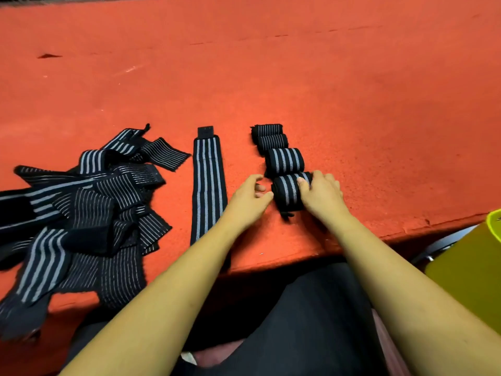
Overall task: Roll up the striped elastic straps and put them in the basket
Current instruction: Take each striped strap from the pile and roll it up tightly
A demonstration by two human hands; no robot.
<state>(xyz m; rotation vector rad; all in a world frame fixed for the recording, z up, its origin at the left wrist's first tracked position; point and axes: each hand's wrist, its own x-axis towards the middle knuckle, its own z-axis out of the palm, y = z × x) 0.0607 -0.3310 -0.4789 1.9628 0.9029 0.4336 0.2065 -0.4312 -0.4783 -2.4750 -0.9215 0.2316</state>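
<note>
Four rolls (284,160) lie in a row on the red table (352,104), each touching the next, and both my hands are at the nearest roll (287,192). My right hand (322,196) curls over its right end and top, grasping it, I judge to stop the elastic springing open. My left hand (248,198) has its fingers curled, with the tips at the roll's left end. I cannot tell whether it pinches the edge or only squares it. A dark tab pokes out on the roll's near side, probably the closing end.

Lining up the finished ones keeps them apart from the loose stock. Just left of my left hand a flat strap (207,185) lies straight with its tab end away from me, likely staged to be rolled next. Further left, a tangled pile (81,207) of straps waits unrolled.

At the right edge, below the table's lip, stands the yellow-green basket (474,270), beside my right forearm. Its inside is out of sight. All four rolls have yet to go in.
</note>
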